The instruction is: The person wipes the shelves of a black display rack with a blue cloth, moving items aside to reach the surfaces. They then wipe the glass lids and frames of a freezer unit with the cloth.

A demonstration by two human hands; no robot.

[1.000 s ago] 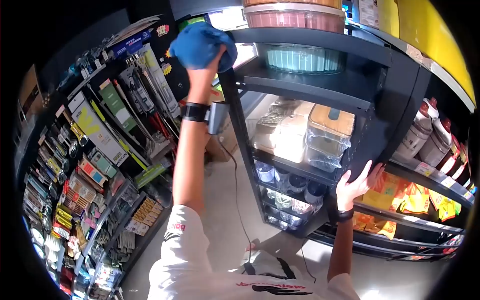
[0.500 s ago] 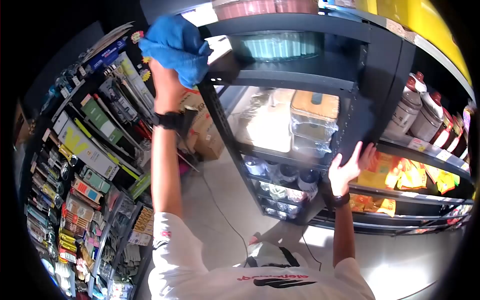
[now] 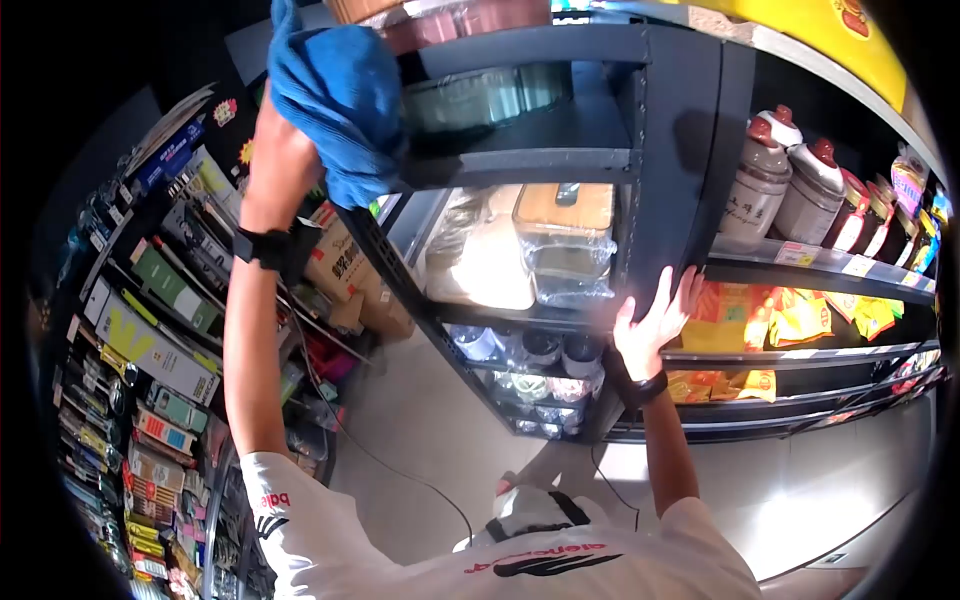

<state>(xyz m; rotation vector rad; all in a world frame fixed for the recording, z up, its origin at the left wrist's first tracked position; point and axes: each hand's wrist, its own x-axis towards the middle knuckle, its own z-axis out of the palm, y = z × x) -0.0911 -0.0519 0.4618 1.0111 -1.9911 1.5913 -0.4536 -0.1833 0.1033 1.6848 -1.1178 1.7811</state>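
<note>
My left hand [image 3: 280,165] is raised at the upper left, its fingers wrapped in a bunched blue cloth [image 3: 345,105]. The cloth lies against the left upright of a dark metal shelf unit [image 3: 540,162], beside its upper shelf boards. My right hand [image 3: 650,325] has its fingers spread and rests at the dark side panel [image 3: 675,170] of the same unit, holding nothing. Between the hands, a green ribbed glass dish [image 3: 490,98] stands on the upper shelf. Below it sit plastic-wrapped containers with a wooden lid [image 3: 563,208].
White jars with red lids [image 3: 765,175] and yellow packets [image 3: 798,318] fill shelves at the right. A rack of hanging tools [image 3: 150,340] runs along the left. Cardboard boxes [image 3: 350,265] stand behind my left arm, and a black cable [image 3: 400,462] crosses the floor.
My view has shifted, so the shelf unit and both hands appear further left. The cloth now hangs differently around my left hand, with one end pointing up. My right hand remains at the side panel.
</note>
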